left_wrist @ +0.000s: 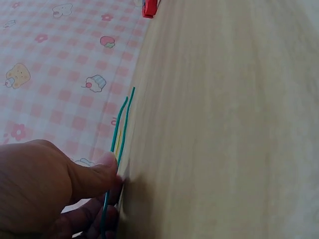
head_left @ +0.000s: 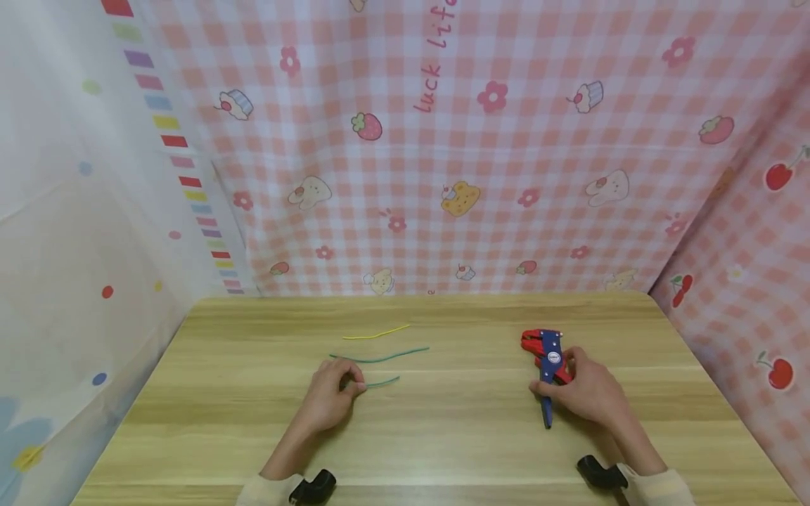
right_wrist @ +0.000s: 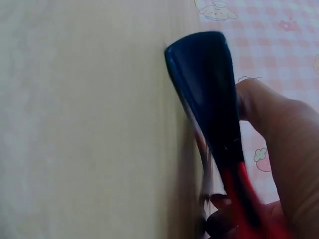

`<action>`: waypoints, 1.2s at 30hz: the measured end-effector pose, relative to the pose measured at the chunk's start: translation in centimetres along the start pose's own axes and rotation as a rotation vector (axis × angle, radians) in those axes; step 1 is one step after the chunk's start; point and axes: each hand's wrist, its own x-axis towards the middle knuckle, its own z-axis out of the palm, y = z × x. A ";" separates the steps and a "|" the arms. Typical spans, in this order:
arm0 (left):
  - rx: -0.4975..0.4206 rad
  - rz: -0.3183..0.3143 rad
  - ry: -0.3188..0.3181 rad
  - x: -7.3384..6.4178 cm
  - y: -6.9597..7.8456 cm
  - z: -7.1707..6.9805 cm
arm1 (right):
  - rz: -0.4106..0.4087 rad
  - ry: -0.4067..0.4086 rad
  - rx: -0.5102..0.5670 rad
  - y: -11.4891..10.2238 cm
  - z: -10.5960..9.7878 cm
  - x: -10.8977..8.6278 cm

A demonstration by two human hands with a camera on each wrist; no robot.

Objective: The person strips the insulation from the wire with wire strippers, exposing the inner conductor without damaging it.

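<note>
My left hand (head_left: 330, 395) pinches a short green wire (head_left: 384, 383) between thumb and fingers, its free end pointing right. In the left wrist view that green wire (left_wrist: 117, 127) runs past the thumb. A second green wire (head_left: 395, 356) lies just beyond the hand, and a yellow wire (head_left: 376, 335) lies farther back. On the right side of the table, my right hand (head_left: 593, 388) grips a red and blue wire stripper (head_left: 553, 360), its red head pointing away from me. The right wrist view shows a dark blue handle (right_wrist: 207, 84) close up, with the thumb beside it.
The wood-grain table (head_left: 443, 436) carries the wires and the tool. A pink checked cloth (head_left: 418, 154) hangs along its back edge, with more printed cloth (head_left: 759, 295) at the right and a white cloth (head_left: 95, 246) at the left. Black wrist mounts (head_left: 316, 486) sit by both sleeves.
</note>
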 end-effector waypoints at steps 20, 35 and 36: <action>0.023 0.001 -0.026 0.0 -0.3 -0.4 | -0.045 0.014 0.110 0.7 0.3 0.0; -0.029 -0.019 -0.030 0.0 -0.4 -0.3 | -0.135 0.040 0.285 0.7 0.4 0.0; -0.046 -0.035 -0.036 0.0 -0.3 -0.3 | -0.142 0.036 0.301 0.7 0.4 -0.1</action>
